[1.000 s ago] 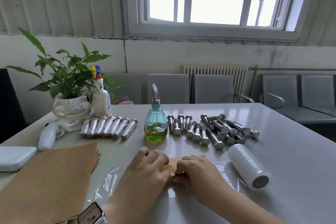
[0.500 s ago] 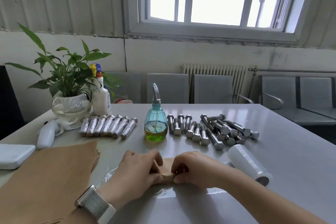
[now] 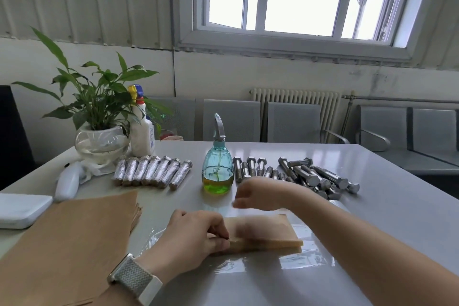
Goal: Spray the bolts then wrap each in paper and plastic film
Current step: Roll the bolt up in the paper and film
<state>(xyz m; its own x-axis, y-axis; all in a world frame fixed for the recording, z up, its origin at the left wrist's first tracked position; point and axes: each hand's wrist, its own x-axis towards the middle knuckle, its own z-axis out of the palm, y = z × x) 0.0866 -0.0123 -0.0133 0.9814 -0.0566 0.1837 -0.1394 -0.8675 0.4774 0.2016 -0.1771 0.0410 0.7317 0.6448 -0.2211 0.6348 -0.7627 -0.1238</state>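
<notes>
The paper parcel (image 3: 263,233) lies on a sheet of plastic film (image 3: 293,259) at the near middle of the desk (image 3: 387,226), its left end pinched by the left hand (image 3: 196,236). The right hand (image 3: 258,194) hangs blurred above the parcel's far edge, holding nothing, its fingers loosely curled. Beyond stand the spray bottle (image 3: 218,171), bare bolts (image 3: 305,176) to its right, wrapped bolts (image 3: 152,172) to its left, and a paper stack (image 3: 67,243) beside the left wrist.
</notes>
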